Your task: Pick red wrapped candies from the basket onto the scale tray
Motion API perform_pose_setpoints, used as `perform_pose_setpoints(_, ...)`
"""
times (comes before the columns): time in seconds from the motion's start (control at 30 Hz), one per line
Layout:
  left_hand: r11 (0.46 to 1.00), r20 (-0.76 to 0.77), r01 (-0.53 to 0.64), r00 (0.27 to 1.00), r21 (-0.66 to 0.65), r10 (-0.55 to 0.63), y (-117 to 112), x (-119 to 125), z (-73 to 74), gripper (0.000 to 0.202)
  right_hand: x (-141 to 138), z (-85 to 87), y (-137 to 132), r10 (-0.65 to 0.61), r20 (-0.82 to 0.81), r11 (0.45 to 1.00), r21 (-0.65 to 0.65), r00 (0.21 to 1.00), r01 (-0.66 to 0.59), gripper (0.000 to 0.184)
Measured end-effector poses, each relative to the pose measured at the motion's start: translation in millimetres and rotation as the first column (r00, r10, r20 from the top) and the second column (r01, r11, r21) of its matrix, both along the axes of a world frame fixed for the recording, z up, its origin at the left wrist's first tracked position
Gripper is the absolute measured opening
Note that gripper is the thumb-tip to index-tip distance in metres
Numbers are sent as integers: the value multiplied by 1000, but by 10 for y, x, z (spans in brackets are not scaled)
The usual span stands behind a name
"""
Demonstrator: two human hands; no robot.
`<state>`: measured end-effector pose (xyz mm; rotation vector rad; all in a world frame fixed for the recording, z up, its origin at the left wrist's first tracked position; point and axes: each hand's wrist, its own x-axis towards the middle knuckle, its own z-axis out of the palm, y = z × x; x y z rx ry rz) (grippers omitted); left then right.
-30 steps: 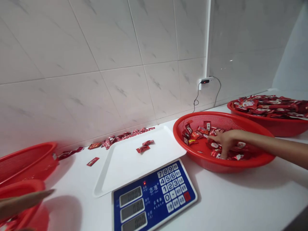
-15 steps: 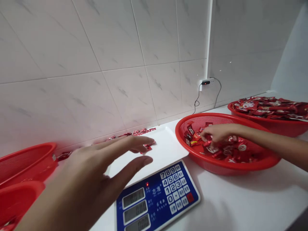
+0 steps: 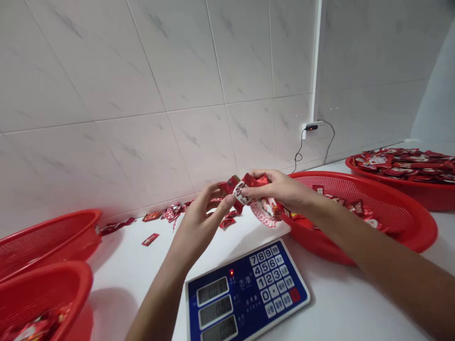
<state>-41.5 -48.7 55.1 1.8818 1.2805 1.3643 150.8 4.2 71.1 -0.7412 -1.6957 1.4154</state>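
Observation:
My right hand (image 3: pixel 280 192) holds a bunch of red candy packets (image 3: pixel 261 204) above the white pan of the scale (image 3: pixel 227 241). My left hand (image 3: pixel 201 222) meets it there, with fingertips pinching a red packet (image 3: pixel 232 187) at the edge of the bunch. A few loose packets (image 3: pixel 227 221) lie on the pan under my hands. The scale's blue panel (image 3: pixel 249 291) with keypad and three displays faces me. Just right of the pan stands a red mesh basket (image 3: pixel 408 232) with several packets in it.
A second full red basket (image 3: pixel 419 192) stands at far right. Two red baskets (image 3: pixel 46 241) sit at left, the nearer one (image 3: pixel 53 293) holding packets. Loose packets (image 3: pixel 167 212) lie along the tiled wall. A plug and cable (image 3: pixel 311 128) hang on the wall.
My right hand left the basket with a bunch of packets and came over the scale pan. My left hand drew in from its reach and closed on a packet beside it.

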Motion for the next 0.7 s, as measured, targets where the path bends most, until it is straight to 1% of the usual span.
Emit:
perform_pose_setpoints(0.07,1000,47,2,999,11,-2,22,-31,-6,35,-157,-72,-11,66,-62,998,-7,996,-67,17)
perform_pose_setpoints(0.1,1000,28,-13,1000,2,13,21,-51,1,33,-210,-119,5,89,-85,996,-10,992,-90,19)
perform_pose_setpoints(0.23,995,-172,-99,981,-22,94,22,-133,12,28,-334,-318,138,154,-127,984,-65,980,-163,31)
perform_pose_setpoints(0.3,988,-246,-156,957,11,154,54,-158,-23,26,-384,-389,193,195,-153,974,-88,969,-210,30)
perform_pose_setpoints(0.37,977,-316,-209,926,33,209,102,-167,-76,23,-429,-435,224,239,-177,961,-100,955,-259,25)
perform_pose_setpoints(0.43,979,-337,-202,920,23,198,152,-166,-132,22,-464,-462,237,259,-184,954,-106,948,-281,19)
perform_pose_setpoints(0.5,989,-327,-149,935,-10,137,200,-168,-177,30,-485,-479,242,256,-173,958,-85,951,-273,17)
perform_pose_setpoints(0.57,994,-310,-110,946,-21,98,245,-186,-201,38,-500,-492,242,253,-140,962,-67,957,-264,19)
perform_pose_setpoints(0.63,993,-312,-117,944,-7,109,282,-218,-203,39,-521,-503,237,256,-113,962,-69,960,-264,24)
perform_pose_setpoints(0.7,990,-327,-138,935,26,139,307,-248,-191,38,-555,-513,227,225,-103,971,-64,969,-232,26)
